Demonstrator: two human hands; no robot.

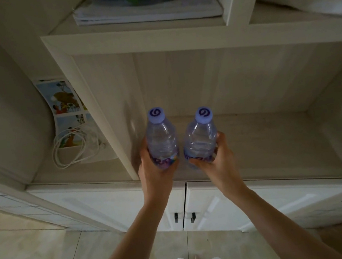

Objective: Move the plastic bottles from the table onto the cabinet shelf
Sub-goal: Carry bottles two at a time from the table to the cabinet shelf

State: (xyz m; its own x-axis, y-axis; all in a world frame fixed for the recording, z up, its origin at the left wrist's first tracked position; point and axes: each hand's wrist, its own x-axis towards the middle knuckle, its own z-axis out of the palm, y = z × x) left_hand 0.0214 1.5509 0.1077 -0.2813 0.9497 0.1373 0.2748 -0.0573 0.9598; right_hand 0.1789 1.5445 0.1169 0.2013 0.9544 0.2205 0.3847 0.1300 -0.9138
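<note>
Two clear plastic bottles with pale purple caps and purple labels stand upright side by side at the front of the cabinet shelf [264, 139]. My left hand [155, 170] grips the left bottle [161, 137] round its lower part. The right bottle [199, 138] is held the same way by my right hand [216, 158]. Whether the bottle bases touch the shelf board is hidden by my hands. No table is in view.
A vertical divider [109, 124] stands just left of the left bottle. Beyond it lie a coiled white cable [71, 150] and picture cards [63, 99]. An upper shelf holds stacked papers [146, 9]. Two white cabinet doors with dark handles [184, 217] are below.
</note>
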